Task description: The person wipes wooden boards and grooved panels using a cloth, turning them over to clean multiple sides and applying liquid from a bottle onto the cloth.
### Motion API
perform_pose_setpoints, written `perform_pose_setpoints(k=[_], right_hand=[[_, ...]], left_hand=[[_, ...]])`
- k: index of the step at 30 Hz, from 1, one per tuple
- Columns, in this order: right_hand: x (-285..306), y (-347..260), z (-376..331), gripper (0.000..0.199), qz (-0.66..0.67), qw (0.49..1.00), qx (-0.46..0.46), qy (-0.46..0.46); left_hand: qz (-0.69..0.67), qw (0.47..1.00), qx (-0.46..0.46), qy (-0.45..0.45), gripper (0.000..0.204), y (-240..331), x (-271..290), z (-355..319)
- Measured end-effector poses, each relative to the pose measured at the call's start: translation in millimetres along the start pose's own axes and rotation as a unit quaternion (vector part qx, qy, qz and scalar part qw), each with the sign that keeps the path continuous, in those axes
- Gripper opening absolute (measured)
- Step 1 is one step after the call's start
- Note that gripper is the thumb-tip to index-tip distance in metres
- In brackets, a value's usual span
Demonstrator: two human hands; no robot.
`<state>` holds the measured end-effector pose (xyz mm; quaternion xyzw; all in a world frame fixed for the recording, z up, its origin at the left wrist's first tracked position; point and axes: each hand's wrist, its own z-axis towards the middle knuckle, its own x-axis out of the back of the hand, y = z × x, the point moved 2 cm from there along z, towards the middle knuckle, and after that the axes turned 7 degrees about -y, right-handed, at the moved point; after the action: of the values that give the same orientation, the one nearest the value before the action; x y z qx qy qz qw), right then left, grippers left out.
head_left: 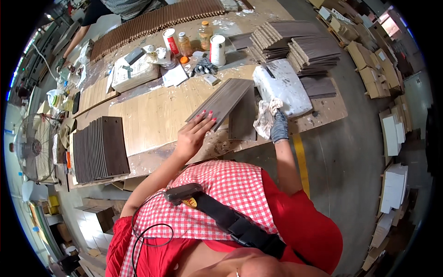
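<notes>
My left hand (194, 135), bare, grips the near left end of a grey-brown wood-grain board (222, 102); its fingers lie along the upper face and its thumb is hidden. The board slants, its far end by a second dark board (243, 117) near the table's front edge. Whether the two boards touch I cannot tell. In a grey glove, my right hand (279, 125) is closed on a stained white rag (266, 118). The rag hangs at the table edge, beside a white plastic-wrapped block (285, 87) with dark smudges.
Stacked dark boards (101, 148) stand at the left, and more piled boards (314, 51) at the far right. Behind the hands are white cans (217, 51), bottles (184, 44), a grey glove (204, 67) and a wrapped bundle (134, 73). Another person's arm (74, 44) shows at the far left.
</notes>
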<state>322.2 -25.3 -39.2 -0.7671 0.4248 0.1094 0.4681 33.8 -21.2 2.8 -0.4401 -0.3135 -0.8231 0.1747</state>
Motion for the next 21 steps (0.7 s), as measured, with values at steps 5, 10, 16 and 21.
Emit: perform_pose_setpoints(k=[5,10,16,21], right_hand=[[83,9,8,0.032,-0.143,0.982,0.125,0.015],[133,45,17,0.027,-0.187,0.97,0.148,0.045],[79,26,-27,0.027,-0.171,0.974,0.146,0.042],[100,36,-23,0.028,-0.28,0.945,0.167,0.009]], left_hand=[[0.001,0.996,-0.066,-0.061,0.048,20,-40,22],[-0.032,0.976,-0.133,-0.167,0.046,35,-69,15],[-0.007,0.965,-0.165,-0.204,0.049,40,-129,6],[-0.012,0.972,-0.077,-0.222,0.069,35,-142,2]])
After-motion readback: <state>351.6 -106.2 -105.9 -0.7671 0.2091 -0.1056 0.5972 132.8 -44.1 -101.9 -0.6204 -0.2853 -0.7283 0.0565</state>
